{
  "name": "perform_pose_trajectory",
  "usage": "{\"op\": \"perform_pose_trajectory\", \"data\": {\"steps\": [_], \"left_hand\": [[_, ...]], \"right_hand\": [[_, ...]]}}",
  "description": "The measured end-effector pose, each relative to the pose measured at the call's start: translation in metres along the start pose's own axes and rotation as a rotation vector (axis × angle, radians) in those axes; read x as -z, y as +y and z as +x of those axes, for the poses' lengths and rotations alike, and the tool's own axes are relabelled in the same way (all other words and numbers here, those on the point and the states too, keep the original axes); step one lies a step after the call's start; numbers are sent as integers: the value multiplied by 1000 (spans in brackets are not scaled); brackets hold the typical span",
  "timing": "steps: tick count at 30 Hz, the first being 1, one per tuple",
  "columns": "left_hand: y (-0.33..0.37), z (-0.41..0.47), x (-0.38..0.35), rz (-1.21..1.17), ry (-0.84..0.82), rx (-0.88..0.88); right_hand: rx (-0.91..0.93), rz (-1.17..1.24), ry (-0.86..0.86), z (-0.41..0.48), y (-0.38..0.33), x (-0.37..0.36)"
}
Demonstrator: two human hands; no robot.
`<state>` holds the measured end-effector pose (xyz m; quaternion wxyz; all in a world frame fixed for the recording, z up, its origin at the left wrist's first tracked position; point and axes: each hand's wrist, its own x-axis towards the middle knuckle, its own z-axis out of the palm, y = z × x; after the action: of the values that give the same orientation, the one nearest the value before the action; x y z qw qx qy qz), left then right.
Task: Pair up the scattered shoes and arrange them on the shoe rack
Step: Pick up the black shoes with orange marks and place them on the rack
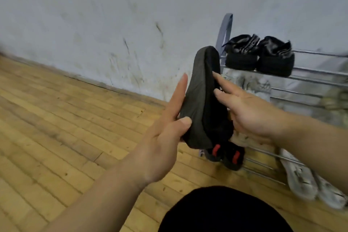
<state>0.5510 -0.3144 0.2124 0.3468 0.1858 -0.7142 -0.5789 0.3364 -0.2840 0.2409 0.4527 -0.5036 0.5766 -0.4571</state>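
A dark shoe [202, 100] is held upright in front of me, its grey sole turned to the left. My left hand [165, 135] grips the sole side, thumb on the heel end. My right hand [246, 111] presses against the upper from the right. Behind them stands the metal shoe rack [310, 79] against the wall. A black chunky pair [259, 56] sits on its top tier. Pale worn shoes [252, 84] lie on a middle tier. A black pair with red heel tabs [226, 154] and a white pair [308, 181] rest on the lowest tier.
A scuffed white wall [131, 34] runs behind the rack. The wooden plank floor [56, 128] spreads to the left. My dark-clad knee [224, 211] fills the bottom edge of the view.
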Motion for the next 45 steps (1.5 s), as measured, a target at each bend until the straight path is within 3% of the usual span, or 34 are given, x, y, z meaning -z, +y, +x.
{"op": "perform_pose_trajectory", "data": {"steps": [6, 11, 15, 20, 23, 33, 41, 45], "left_hand": [[58, 22, -67, 225, -160, -68], [78, 49, -137, 252, -187, -74], [82, 74, -184, 208, -198, -45], [80, 93, -238, 365, -257, -103], [62, 100, -263, 437, -256, -116], [30, 101, -325, 279, -343, -19], [30, 115, -399, 357, -437, -65], [28, 118, -445, 321, -493, -53]], "right_hand": [[114, 159, 299, -81, -30, 55], [198, 22, 583, -138, -38, 101], [220, -12, 698, -165, -41, 142], [182, -6, 836, -193, -27, 187], [157, -29, 876, -206, -14, 204], [42, -158, 871, -240, 13, 248], [-86, 230, 962, -288, 24, 299], [-117, 228, 990, -326, 41, 326]]}}
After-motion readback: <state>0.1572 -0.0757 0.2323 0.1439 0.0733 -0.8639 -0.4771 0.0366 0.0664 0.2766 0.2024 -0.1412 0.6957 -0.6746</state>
